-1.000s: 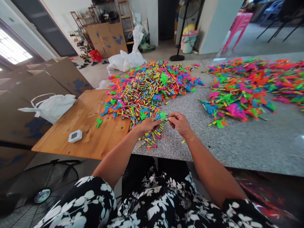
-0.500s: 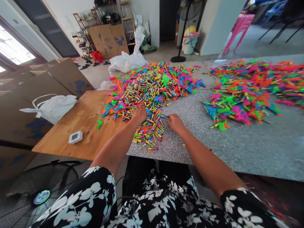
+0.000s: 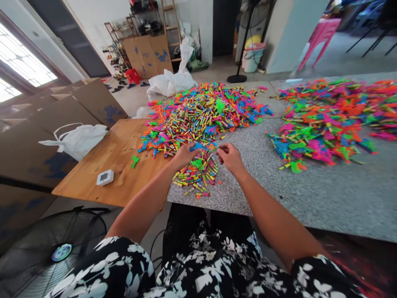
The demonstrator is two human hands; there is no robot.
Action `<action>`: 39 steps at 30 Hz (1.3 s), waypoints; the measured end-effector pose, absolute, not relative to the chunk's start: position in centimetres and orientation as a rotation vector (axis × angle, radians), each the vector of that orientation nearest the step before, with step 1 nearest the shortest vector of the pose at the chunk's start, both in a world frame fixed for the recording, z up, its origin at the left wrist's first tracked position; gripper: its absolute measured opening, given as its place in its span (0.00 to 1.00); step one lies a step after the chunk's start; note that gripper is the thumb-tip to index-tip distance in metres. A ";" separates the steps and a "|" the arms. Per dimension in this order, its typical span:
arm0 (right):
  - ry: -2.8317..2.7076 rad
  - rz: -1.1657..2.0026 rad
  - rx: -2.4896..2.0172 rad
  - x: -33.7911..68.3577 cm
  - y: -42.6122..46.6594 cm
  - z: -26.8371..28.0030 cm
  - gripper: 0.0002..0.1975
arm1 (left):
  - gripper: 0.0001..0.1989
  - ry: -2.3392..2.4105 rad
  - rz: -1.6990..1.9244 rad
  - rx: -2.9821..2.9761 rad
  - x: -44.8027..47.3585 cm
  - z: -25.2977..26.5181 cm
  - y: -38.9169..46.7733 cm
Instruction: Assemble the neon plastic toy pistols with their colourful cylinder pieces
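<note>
My left hand [image 3: 185, 155] is closed on a blue plastic toy gun [image 3: 197, 146] just above the near edge of the heap. Facing it, my right hand [image 3: 230, 158] pinches a small tube [image 3: 216, 147], largely hidden by the fingers, close to the toy's orange end. Whether the two parts touch, I cannot tell. Below the hands lie many small yellow, pink and blue labelled tubes [image 3: 194, 176], with a green toy piece [image 3: 197, 164] on top. Behind them rises a large heap of mixed tubes and bright toy guns [image 3: 201, 109].
Another pile of toy guns with tubes [image 3: 325, 124] covers the right of the speckled stone tabletop [image 3: 257, 182]. On the wooden board [image 3: 120, 145] sit a white digital device [image 3: 105, 177] and a green toy piece [image 3: 134, 161]. Cardboard boxes [image 3: 62, 120] and a fan [image 3: 62, 252] stand left.
My left hand has come out of the heap with a blue toy gun. My right hand has stayed near it, fingers now facing the left hand. A green piece now lies on the near tubes.
</note>
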State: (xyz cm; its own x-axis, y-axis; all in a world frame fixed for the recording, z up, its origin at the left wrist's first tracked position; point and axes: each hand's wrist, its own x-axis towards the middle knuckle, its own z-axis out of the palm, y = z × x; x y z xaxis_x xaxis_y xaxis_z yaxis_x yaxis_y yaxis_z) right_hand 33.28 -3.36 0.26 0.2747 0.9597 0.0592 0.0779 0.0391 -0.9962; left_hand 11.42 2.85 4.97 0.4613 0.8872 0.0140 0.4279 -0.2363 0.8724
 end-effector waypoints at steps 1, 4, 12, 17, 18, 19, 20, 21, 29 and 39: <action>-1.092 0.988 -1.256 33.1 -3.9 1.1 0.16 | 0.20 1.083 0.653 1.863 11.6 5.3 2.1; -1.136 1.078 -1.133 32.7 -5.2 3.2 0.15 | 0.21 1.031 0.555 1.868 12.0 6.1 0.6; -1.090 1.213 -1.105 33.1 -6.3 4.7 0.16 | 0.20 0.941 0.448 1.761 12.1 7.1 -0.2; -1.086 1.257 -1.071 32.8 -6.3 5.1 0.15 | 0.21 0.858 0.394 1.582 12.4 6.9 -0.7; -1.078 1.258 -1.083 32.8 -6.3 5.2 0.15 | 0.21 0.862 0.383 1.585 12.4 6.8 -0.7; -1.071 1.253 -1.101 32.8 -6.3 5.2 0.14 | 0.21 0.873 0.381 1.604 12.4 6.8 -0.7; -1.067 1.244 -1.120 32.8 -6.3 5.3 0.14 | 0.21 0.887 0.388 1.629 12.4 6.7 -0.7; -1.067 1.239 -1.137 32.8 -6.3 5.3 0.14 | 0.21 0.898 0.393 1.657 12.3 6.7 -0.6; -1.124 1.247 -1.181 33.0 -6.1 5.6 0.15 | 0.20 0.921 0.416 1.867 12.4 6.6 -0.3; -1.216 1.264 -1.310 32.6 -6.1 5.3 0.17 | 0.15 0.900 0.170 2.034 12.8 6.6 0.1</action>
State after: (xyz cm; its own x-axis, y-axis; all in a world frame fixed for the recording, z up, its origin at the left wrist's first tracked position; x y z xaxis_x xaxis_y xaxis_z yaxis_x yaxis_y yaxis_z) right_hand 32.59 -6.07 5.26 -0.0136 0.9956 -0.0932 0.0545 -0.0923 -0.9942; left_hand 12.80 0.11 6.56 0.7278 0.6540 -0.2064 0.5334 -0.3506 0.7698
